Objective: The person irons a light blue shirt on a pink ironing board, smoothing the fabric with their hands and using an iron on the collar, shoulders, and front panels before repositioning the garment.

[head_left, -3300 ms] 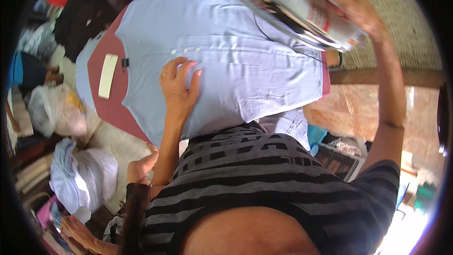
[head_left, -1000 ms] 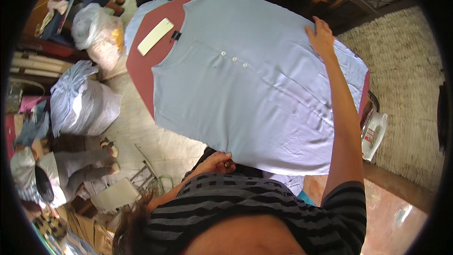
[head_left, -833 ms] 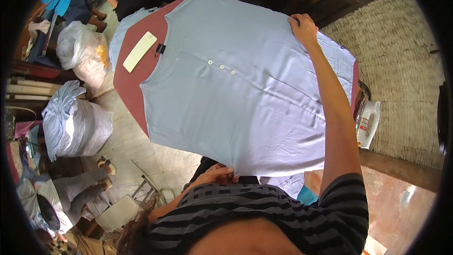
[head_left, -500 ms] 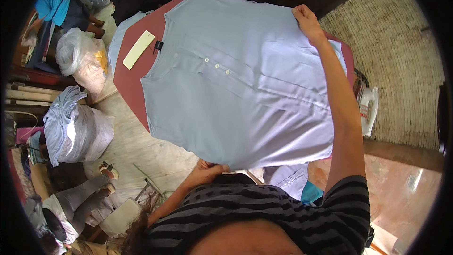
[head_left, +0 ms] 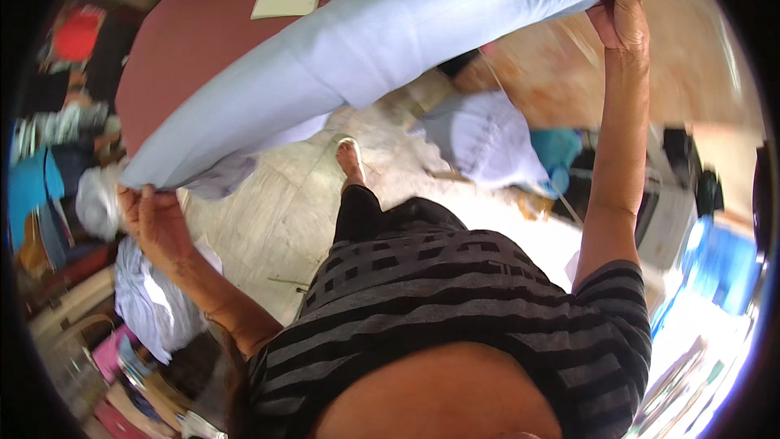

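Observation:
A light blue shirt (head_left: pixel 349 49) is stretched between my two hands, its near part lifted off the red-brown ironing surface (head_left: pixel 187 57). At the shirt's left end, my left hand (head_left: pixel 154 215) pinches the cloth with thumb and fingers. My right hand (head_left: pixel 621 4) grips the other end at the upper right, its fingers closed on the fabric. The collar and buttons are hidden from view. On the ironing surface, just beyond the cloth, lies a pale flat rectangular piece (head_left: pixel 284 5).
Pale floor tiles (head_left: pixel 268 219) show below the shirt, with my foot (head_left: pixel 349 161) on them. A bundle of pale cloth (head_left: pixel 487 134) lies to the right of it. On the left stand a clear plastic bag (head_left: pixel 99 199) and a cloth-wrapped bundle (head_left: pixel 158 293). Blue containers (head_left: pixel 719 264) are at far right.
The shirt lay spread out with its buttons showing; now its near part is raised and drawn lengthwise. My left hand has moved left and up, my right hand up and right. The view has shifted.

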Action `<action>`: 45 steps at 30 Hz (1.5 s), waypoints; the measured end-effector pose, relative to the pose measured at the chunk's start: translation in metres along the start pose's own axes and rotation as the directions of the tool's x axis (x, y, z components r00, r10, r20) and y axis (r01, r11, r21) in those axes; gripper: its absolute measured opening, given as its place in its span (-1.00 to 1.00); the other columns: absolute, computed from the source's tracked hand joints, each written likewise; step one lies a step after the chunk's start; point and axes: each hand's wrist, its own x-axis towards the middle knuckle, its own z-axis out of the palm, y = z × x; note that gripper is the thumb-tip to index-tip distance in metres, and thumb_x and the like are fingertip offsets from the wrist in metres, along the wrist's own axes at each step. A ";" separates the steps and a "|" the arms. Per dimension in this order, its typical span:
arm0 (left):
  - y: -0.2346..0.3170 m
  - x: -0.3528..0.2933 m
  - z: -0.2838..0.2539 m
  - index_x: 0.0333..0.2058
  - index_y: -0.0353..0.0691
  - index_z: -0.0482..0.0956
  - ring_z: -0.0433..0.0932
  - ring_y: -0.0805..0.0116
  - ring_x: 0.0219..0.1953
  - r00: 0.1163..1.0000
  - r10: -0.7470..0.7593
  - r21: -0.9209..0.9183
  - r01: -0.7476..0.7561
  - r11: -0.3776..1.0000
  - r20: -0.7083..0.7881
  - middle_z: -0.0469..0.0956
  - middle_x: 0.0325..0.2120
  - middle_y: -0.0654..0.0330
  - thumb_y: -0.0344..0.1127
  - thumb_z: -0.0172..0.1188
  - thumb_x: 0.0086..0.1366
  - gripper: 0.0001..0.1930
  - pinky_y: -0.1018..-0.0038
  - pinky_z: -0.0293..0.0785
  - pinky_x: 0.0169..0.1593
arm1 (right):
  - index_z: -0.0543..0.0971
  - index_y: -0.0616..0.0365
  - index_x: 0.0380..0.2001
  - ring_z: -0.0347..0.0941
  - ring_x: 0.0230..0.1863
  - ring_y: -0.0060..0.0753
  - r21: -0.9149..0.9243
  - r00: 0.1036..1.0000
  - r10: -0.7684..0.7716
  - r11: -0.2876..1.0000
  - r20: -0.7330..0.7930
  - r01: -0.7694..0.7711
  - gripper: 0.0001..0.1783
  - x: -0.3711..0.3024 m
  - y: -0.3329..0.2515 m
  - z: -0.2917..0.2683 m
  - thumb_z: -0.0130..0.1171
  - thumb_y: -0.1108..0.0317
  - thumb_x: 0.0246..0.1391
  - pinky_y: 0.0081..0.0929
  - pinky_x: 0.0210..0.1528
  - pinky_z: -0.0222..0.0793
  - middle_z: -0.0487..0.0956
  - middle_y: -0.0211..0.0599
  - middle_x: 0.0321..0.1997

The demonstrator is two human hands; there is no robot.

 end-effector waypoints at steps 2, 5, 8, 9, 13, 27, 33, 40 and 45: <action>0.011 0.006 0.032 0.16 -0.33 0.32 0.44 0.25 0.13 0.996 -0.015 0.069 0.009 0.998 0.084 0.46 0.08 0.04 -0.55 0.05 0.34 -0.58 0.29 0.31 0.24 | 0.60 0.09 -0.33 0.47 -0.31 -0.63 -0.112 0.988 -0.096 0.990 -0.119 0.082 -0.87 -0.063 -0.036 -0.016 0.26 0.28 0.15 -0.66 -0.28 0.42 0.57 -0.43 -0.38; -0.002 0.016 0.088 0.13 -0.34 0.35 0.46 0.31 0.08 0.970 -0.006 0.049 -0.006 0.999 0.242 0.48 0.04 0.06 -0.60 0.03 0.34 -0.62 0.34 0.34 0.20 | 0.50 0.11 0.09 0.48 0.03 -0.50 -0.192 0.954 -0.050 0.981 -0.294 -0.008 -0.67 -0.160 -0.085 -0.087 0.10 0.46 0.27 -0.44 0.14 0.39 0.56 -0.37 0.00; -0.033 0.028 0.126 0.12 -0.33 0.36 0.46 0.33 0.06 0.929 -0.054 -0.012 0.063 0.998 0.366 0.49 0.02 0.06 -0.63 0.02 0.35 -0.63 0.34 0.35 0.19 | 0.50 0.20 0.06 0.51 -0.04 -0.46 -0.323 0.907 -0.151 0.946 -0.393 0.017 -0.67 -0.248 -0.123 -0.102 0.16 0.48 0.22 -0.49 0.05 0.38 0.60 -0.29 -0.12; -0.040 0.032 0.143 0.12 -0.33 0.37 0.47 0.33 0.05 0.914 -0.076 -0.027 0.095 0.995 0.399 0.49 0.01 0.07 -0.64 0.01 0.35 -0.63 0.34 0.36 0.19 | 0.51 0.19 0.04 0.51 -0.03 -0.47 -0.293 0.898 -0.113 0.956 -0.425 -0.018 -0.69 -0.270 -0.130 -0.108 0.15 0.51 0.22 -0.49 0.06 0.38 0.61 -0.30 -0.13; -0.105 0.047 0.208 -0.01 -0.33 0.45 0.48 0.38 -0.05 0.855 -0.258 0.025 0.276 0.961 0.450 0.51 -0.14 0.13 -0.65 0.10 0.30 -0.71 0.40 0.41 0.11 | 0.55 0.17 -0.01 0.52 -0.09 -0.53 -0.307 0.805 -0.063 0.939 -0.590 -0.152 -0.75 -0.330 -0.124 -0.164 0.16 0.48 0.24 -0.54 0.02 0.40 0.61 -0.34 -0.12; -0.259 0.114 0.367 -0.12 -0.36 0.53 0.52 0.36 -0.09 0.672 -0.459 0.199 0.429 0.881 0.581 0.51 -0.21 0.18 -0.62 0.08 0.31 -0.81 0.41 0.45 0.11 | 0.61 0.07 -0.03 0.43 -0.25 -0.72 -0.312 0.557 0.035 0.798 -0.830 -0.515 -0.71 -0.317 -0.075 -0.285 0.27 0.29 0.19 -0.67 -0.21 0.28 0.58 -0.60 -0.20; -0.302 0.034 0.337 -0.18 -0.36 0.56 0.49 0.48 -0.24 0.702 -0.568 0.251 0.512 0.822 0.429 0.50 -0.31 0.24 -0.62 0.09 0.26 -0.83 0.47 0.47 -0.12 | 0.62 0.09 -0.04 0.42 -0.26 -0.72 -0.213 0.408 0.032 0.813 -0.913 -0.542 -0.71 -0.414 0.010 -0.288 0.29 0.28 0.18 -0.71 -0.23 0.24 0.61 -0.55 -0.19; -0.503 -0.091 0.196 -0.33 -0.11 0.59 0.41 0.63 -0.36 0.637 -0.729 0.595 0.493 0.634 0.249 0.50 -0.40 0.46 -0.58 0.13 0.18 -0.82 0.62 0.30 -0.32 | 0.64 0.25 -0.15 0.48 -0.18 -0.58 -0.041 0.282 0.190 0.760 -0.940 -0.649 -0.76 -0.571 0.219 -0.307 0.28 0.40 0.12 -0.57 -0.03 0.37 0.63 -0.40 -0.22; -0.582 -0.138 0.155 -0.33 -0.15 0.60 0.31 0.69 -0.46 0.567 -0.815 0.601 0.611 0.515 0.122 0.44 -0.48 0.51 -0.58 0.15 0.18 -0.84 0.66 0.20 -0.39 | 0.64 0.25 -0.15 0.47 -0.24 -0.61 -0.041 0.259 0.228 0.671 -0.939 -0.740 -0.78 -0.622 0.298 -0.307 0.24 0.43 0.13 -0.61 -0.08 0.36 0.63 -0.42 -0.27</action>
